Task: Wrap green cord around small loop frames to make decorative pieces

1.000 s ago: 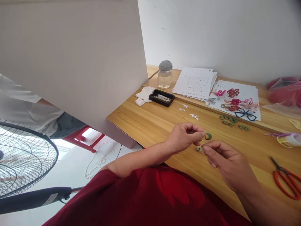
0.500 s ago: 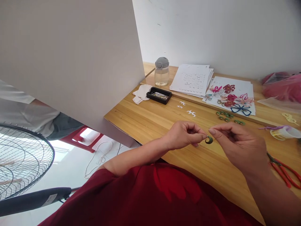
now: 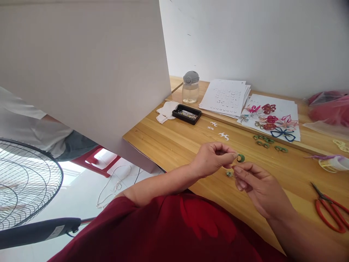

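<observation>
My left hand point(image 3: 214, 159) pinches a small green curled piece point(image 3: 241, 158) between thumb and fingertips, above the wooden table. Just below and to the right, my right hand point(image 3: 257, 183) has its thumb and forefinger pressed together close to the left fingertips. Whatever it pinches is too fine to make out. A small shiny round thing point(image 3: 229, 174) shows beneath the left fingers; its kind is unclear. More green curled pieces point(image 3: 263, 140) lie beyond my hands, and white paper cut-outs point(image 3: 224, 136) lie to their left.
Red-handled scissors point(image 3: 324, 207) lie at the right, below a spool point(image 3: 334, 163). Behind are a black tray point(image 3: 187, 119), a bottle point(image 3: 191, 91), paper sheets point(image 3: 223, 96) and colourful wire-like flowers point(image 3: 283, 134). A partition point(image 3: 89, 65) and a fan point(image 3: 27, 185) stand left, with a person beyond.
My right hand has moved left and down, closer to my left fingertips. The small round thing under the left fingers now shows. The view has shifted slightly, and the scissors are more visible.
</observation>
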A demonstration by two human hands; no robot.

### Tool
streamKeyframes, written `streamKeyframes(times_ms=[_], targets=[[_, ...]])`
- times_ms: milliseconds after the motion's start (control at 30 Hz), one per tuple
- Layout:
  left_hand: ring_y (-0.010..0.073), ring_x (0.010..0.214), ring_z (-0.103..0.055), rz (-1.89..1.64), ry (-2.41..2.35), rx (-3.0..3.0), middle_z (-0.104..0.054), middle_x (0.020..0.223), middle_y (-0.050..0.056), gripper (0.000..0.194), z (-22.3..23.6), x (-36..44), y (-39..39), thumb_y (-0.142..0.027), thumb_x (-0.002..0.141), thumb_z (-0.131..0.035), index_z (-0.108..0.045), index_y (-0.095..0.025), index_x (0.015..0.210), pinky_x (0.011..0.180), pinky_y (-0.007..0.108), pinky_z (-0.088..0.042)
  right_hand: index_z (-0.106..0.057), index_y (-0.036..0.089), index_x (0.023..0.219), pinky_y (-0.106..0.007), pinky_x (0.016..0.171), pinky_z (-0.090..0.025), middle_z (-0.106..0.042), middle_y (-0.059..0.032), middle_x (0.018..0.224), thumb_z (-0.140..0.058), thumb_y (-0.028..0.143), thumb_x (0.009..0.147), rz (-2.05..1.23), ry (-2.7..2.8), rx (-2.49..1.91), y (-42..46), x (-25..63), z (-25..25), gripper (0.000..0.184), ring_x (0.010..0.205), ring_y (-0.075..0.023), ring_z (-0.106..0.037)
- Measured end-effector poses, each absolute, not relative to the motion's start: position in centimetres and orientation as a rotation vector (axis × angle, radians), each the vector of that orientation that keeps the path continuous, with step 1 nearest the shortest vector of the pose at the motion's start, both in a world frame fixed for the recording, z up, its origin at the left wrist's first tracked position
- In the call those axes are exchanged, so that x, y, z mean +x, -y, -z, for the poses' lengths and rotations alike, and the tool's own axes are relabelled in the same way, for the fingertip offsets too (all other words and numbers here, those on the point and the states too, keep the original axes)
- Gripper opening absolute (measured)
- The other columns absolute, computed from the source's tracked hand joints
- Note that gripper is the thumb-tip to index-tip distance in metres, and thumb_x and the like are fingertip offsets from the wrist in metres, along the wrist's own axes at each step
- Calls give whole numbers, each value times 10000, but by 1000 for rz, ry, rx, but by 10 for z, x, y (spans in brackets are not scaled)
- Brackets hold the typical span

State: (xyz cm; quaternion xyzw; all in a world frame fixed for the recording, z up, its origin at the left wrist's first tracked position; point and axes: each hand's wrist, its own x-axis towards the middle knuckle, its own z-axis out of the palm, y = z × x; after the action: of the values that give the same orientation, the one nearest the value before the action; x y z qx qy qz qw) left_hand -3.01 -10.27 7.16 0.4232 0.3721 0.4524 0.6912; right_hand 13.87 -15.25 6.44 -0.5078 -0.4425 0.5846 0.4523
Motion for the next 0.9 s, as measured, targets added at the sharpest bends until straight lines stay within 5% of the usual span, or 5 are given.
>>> streamKeyframes(times_ms=[233, 367, 733, 900], targets=[[63, 548, -608, -921, -908, 1095, -658, 649, -21, 326, -78, -35, 107, -335, 684, -915, -690, -120, 780, 528, 175, -471, -762, 265, 842, -265, 555, -463, -696, -7, 715, -772, 404, 879, -673, 1603, -1406, 163, 144, -98, 144, 602, -132, -576], [62, 538, -613, -835, -838, 1103, -668, 653, -22, 377, -86, -35, 110, -356, 626, -950, -697, -118, 770, 528, 175, -483, -762, 271, 866, -286, 568, -447, -692, -6, 716, -763, 417, 896, -516, 1601, -1424, 150, 148, -109, 149, 599, -134, -555], [68, 561, -605, -871, -756, 1019, -685, 694, -3, 412, -80, -36, 109, -392, 620, -949, -698, -115, 791, 582, 218, -534, -752, 237, 706, -222, 451, -319, -523, 40, 533, -965, 581, 591, -1373, 1103, -1247, 131, 149, -68, 421, 479, -69, -398], [59, 562, -590, -1000, -857, 1015, -665, 663, -16, 303, -72, -32, 104, -314, 694, -898, -696, -117, 804, 579, 200, -508, -728, 229, 709, -242, 513, -397, -588, 30, 639, -930, 495, 694, -1550, 1027, -1244, 154, 136, -65, 335, 518, -71, -452]])
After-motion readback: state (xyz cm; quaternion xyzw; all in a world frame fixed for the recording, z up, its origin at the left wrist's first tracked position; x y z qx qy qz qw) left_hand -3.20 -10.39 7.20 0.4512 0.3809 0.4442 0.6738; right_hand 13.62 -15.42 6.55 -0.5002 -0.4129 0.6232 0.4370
